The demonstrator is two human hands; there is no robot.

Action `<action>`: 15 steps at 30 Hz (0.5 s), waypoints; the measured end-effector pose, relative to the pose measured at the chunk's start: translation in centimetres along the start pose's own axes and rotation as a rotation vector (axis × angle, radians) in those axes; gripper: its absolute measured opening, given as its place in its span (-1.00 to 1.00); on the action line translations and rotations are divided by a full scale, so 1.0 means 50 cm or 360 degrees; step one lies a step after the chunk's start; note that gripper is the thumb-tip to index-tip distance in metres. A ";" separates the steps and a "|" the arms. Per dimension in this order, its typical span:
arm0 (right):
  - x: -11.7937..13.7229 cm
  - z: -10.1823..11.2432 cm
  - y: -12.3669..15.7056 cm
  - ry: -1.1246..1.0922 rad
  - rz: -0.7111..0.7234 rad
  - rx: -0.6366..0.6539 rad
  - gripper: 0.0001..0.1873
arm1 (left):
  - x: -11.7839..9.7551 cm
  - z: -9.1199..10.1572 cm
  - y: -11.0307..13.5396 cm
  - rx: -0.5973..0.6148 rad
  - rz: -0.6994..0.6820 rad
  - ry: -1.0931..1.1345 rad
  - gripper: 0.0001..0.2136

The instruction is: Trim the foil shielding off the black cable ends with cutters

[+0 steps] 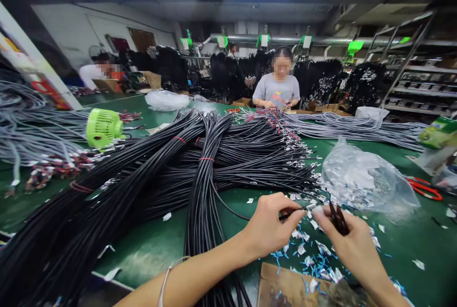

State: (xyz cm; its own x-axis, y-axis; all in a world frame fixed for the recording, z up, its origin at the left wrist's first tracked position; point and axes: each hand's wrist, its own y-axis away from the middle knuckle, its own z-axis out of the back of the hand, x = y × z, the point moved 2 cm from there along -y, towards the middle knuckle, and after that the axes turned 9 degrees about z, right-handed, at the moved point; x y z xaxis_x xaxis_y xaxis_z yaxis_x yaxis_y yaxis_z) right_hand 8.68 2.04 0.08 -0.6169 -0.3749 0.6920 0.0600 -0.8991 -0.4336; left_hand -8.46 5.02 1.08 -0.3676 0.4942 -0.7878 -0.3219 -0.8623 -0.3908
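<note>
My left hand (271,225) pinches a thin black cable (233,210) close to its end. The cable trails back to a tied black bundle lying across the table. Close by on the right, my right hand (357,242) is closed around dark tweezers (338,220), prongs pointing up. Its thumb and fingertips are at the cable's end, where a small pale piece shows too small to make out. Blue offcuts (314,265) and torn silvery scraps (323,248) are scattered beneath both hands.
Black cable bundles (153,159) with red ties cover the left and middle. A clear plastic bag (367,178) of scraps and red-handled scissors (424,189) lie right. A green fan (103,128) stands left; a brown board (282,285) lies in front. A co-worker (276,85) sits opposite.
</note>
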 end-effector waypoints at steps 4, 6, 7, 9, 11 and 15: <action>-0.005 -0.011 0.027 -0.0081 0.0047 -0.0015 -0.68 | 0.001 -0.001 0.001 0.0003 -0.0050 -0.0023 -0.88; -0.007 -0.007 0.024 -0.0119 0.0044 -0.0083 -0.71 | 0.002 -0.003 0.002 0.0008 -0.0069 -0.0055 -0.88; -0.009 -0.004 0.021 -0.0119 0.0038 -0.0112 -0.73 | 0.003 -0.005 0.003 0.0021 -0.0081 -0.0071 -0.88; -0.012 0.002 0.015 -0.0071 0.0041 -0.0148 -0.73 | 0.003 -0.008 0.007 0.0047 -0.0117 -0.0089 -0.88; -0.011 0.004 0.014 -0.0007 0.0081 -0.0161 -0.73 | 0.001 -0.009 0.011 0.0070 -0.0158 -0.0094 -0.88; 0.006 0.002 0.022 0.0073 0.0327 -0.0259 -0.84 | -0.004 -0.007 0.017 0.0068 -0.0162 -0.0194 -0.85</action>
State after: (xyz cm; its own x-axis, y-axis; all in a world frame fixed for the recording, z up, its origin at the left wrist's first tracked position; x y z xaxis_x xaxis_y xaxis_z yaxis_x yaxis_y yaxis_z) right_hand 8.65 0.93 -0.13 -0.6399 -0.5319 0.5547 0.0631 -0.7557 -0.6518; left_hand -8.33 4.17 0.74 -0.4335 0.5908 -0.6804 -0.3987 -0.8029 -0.4431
